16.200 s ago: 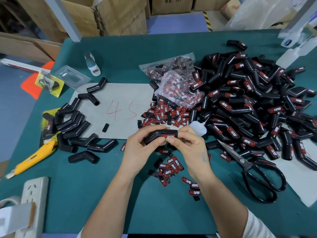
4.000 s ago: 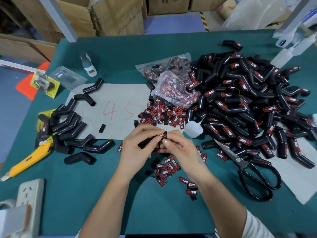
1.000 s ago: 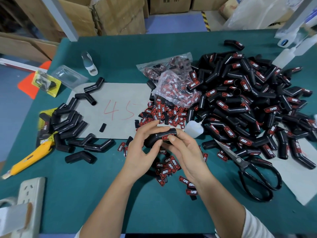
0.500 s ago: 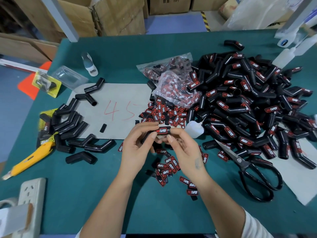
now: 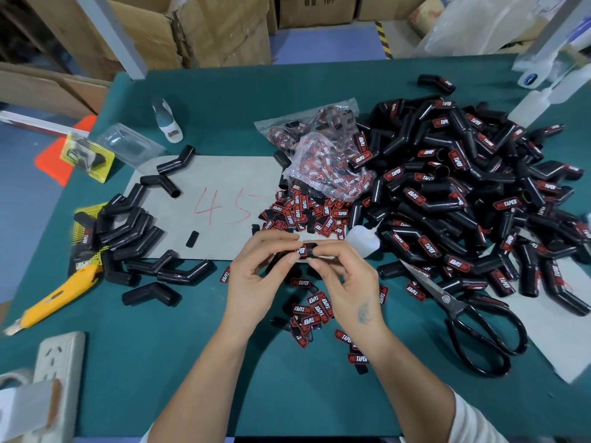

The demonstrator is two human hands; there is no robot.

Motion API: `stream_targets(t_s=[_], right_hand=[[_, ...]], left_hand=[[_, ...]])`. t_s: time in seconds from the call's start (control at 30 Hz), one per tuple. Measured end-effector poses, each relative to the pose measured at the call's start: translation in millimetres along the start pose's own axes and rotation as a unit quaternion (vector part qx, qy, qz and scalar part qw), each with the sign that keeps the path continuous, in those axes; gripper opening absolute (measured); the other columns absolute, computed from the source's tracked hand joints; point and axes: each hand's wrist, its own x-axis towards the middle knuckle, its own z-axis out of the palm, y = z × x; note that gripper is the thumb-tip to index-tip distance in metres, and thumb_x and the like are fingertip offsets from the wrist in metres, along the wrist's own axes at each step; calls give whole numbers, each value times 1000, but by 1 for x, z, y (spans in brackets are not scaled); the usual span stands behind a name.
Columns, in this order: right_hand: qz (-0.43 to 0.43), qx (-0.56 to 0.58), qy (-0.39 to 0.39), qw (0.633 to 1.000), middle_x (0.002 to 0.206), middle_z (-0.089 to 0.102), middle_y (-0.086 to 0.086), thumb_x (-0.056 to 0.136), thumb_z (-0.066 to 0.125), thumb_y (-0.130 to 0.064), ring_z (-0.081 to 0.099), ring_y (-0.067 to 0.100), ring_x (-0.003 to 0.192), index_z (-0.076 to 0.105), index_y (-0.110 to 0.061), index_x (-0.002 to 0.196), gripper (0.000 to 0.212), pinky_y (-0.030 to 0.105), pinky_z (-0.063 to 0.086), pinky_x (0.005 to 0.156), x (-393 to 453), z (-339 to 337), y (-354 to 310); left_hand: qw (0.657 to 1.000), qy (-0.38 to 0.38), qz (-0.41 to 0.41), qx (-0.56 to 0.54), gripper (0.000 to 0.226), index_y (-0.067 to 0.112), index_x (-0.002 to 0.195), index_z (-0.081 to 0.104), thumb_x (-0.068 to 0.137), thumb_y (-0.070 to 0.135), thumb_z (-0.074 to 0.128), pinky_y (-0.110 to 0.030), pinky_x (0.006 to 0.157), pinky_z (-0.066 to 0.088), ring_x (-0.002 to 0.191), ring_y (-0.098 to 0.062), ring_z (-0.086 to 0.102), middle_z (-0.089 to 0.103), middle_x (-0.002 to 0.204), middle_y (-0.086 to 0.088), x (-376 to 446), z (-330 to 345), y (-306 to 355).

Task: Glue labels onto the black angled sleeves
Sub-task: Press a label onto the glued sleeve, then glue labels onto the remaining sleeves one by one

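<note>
— What can't you make out from here?

— Mostly the sleeve (image 5: pixel 305 251) I'm holding. My left hand (image 5: pixel 256 276) and right hand (image 5: pixel 347 282) meet over it just above the green table (image 5: pixel 192 362), and the fingers cover nearly all of it. I see only a short black stretch and a red label (image 5: pixel 300 250) pinched between both sets of fingertips. Whether the label is stuck down fully, I can't tell. The small glue bottle (image 5: pixel 363 241) lies just right of my hands; its nozzle is half lost against the big pile.

— And the grip?

— Both hands are curled tight on the sleeve, thumbs under, fingertips on top.

— Anything cut off?

— The power strip (image 5: pixel 60 362) at the near left runs out of frame, and the plastic bottles (image 5: pixel 540 100) at the far right are blurred.

— Containers?

— A clear bag (image 5: pixel 323 148) in the middle holds more red labels, with loose labels (image 5: pixel 303 212) spilled in front of it. A clear blister pack (image 5: pixel 128 145) sits far left; what's inside I can't read. Cardboard boxes (image 5: pixel 208 30) stand beyond the table, contents hidden.

— The rest of the sleeves?

— Labelled ones heap up on the right (image 5: pixel 463 187); plain ones (image 5: pixel 134 225) lie left beside the grey sheet (image 5: pixel 230 174) marked 45. Scissors (image 5: pixel 473 324) lie near right, a yellow knife (image 5: pixel 54 298) near left.
</note>
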Motion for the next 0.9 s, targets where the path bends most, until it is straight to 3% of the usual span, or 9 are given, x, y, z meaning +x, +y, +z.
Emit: stream_targets(t_s=[0.07, 0.2, 0.57, 0.63, 0.77, 0.9], right_hand=[[-15, -13, 6, 1000, 108, 73, -6, 96, 70, -8, 72, 16, 103, 70, -22, 106, 18, 27, 57, 91, -1, 0, -1], [-42, -29, 12, 999, 107, 72, -5, 94, 71, 0, 71, 11, 103, 72, -9, 103, 13, 19, 53, 91, -2, 0, 0], [-116, -81, 10, 990, 111, 72, 5, 95, 71, 1, 69, 11, 109, 71, -6, 102, 10, 23, 53, 95, -2, -2, 5], [-102, -60, 5, 993, 110, 72, 1, 96, 70, -4, 69, 11, 108, 71, -10, 103, 9, 22, 53, 93, -2, -1, 3], [24, 50, 15, 998, 106, 75, -13, 95, 71, -12, 72, 10, 100, 70, -40, 97, 28, 19, 54, 86, -1, 2, -9], [35, 62, 27, 997, 106, 75, -11, 94, 71, -8, 73, 14, 100, 70, -40, 95, 32, 24, 56, 86, -2, 2, -13]], left_hand=[[1000, 0, 6, -4, 15, 25, 109, 79, 97, 19, 73, -38, 100, 53, 113, -27, 68, 73, 115, -2, 0, 0, 1], [1000, 2, 25, -4, 14, 21, 108, 79, 96, 15, 74, -40, 100, 53, 112, -29, 69, 74, 113, -4, -1, 2, 2], [991, -4, 109, 77, 14, 1, 104, 78, 92, -3, 71, -35, 100, 53, 112, -24, 70, 72, 111, -14, -1, 2, 3], [994, -4, 96, 59, 13, 2, 104, 78, 92, -3, 72, -35, 100, 53, 112, -25, 70, 73, 111, -13, -1, 2, 4], [999, 13, 33, -6, 13, 6, 105, 79, 93, 8, 73, -34, 98, 54, 110, -27, 72, 77, 113, -7, 0, -1, 6], [999, 7, 3, -36, 15, 10, 107, 81, 94, 13, 74, -30, 100, 54, 113, -27, 72, 78, 117, -3, -1, 0, 3]])
